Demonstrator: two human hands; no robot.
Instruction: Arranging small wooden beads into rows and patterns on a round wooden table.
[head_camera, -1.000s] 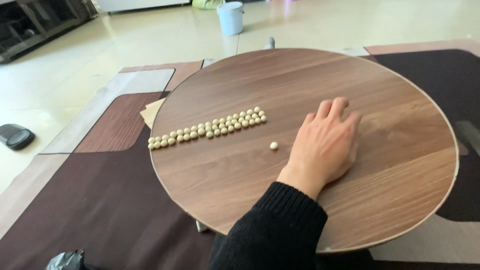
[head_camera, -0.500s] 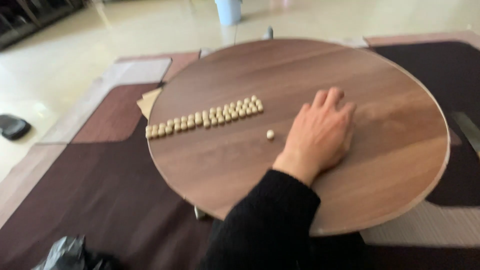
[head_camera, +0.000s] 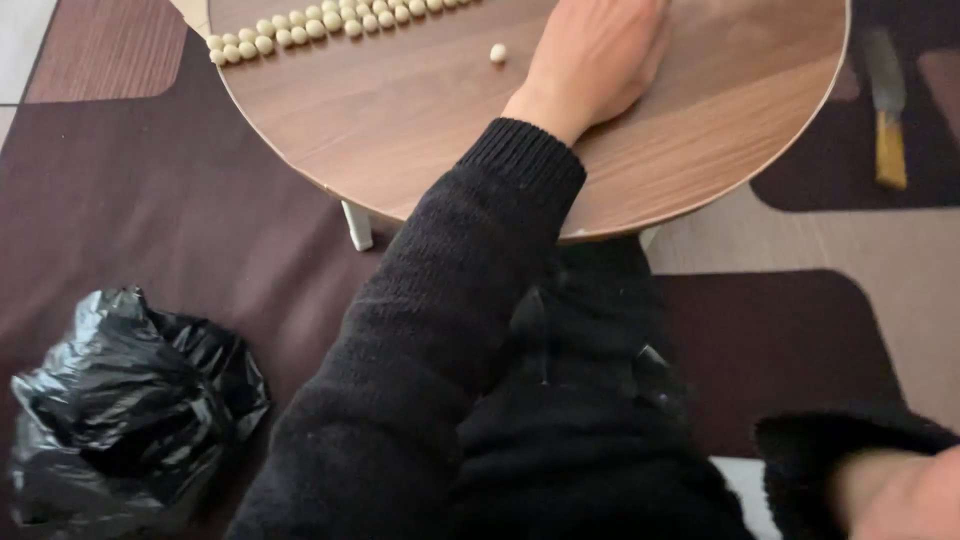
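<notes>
My left hand (head_camera: 598, 52) lies flat, palm down, on a round wooden table (head_camera: 400, 140); its fingertips are cut off by the top edge, and nothing shows in it. A single cream bead (head_camera: 497, 52) sits just left of the hand, apart from it. Farther left, along the top edge, several cream beads (head_camera: 330, 20) lie lined up in a double row. My black-sleeved left arm crosses the middle of the view. My right hand (head_camera: 900, 495) is at the bottom right corner, blurred and mostly out of frame.
A crumpled black plastic bag (head_camera: 125, 400) lies on the dark brown and beige rug (head_camera: 150, 200) at the lower left. A knife with a yellow handle (head_camera: 887, 110) rests on the rug right of the table. A white table leg (head_camera: 357, 225) shows under the rim.
The view has tilted down and closer, so the table has slid to the top and my lap, the bag and my right hand have come into view. My left hand stays flat on the table.
</notes>
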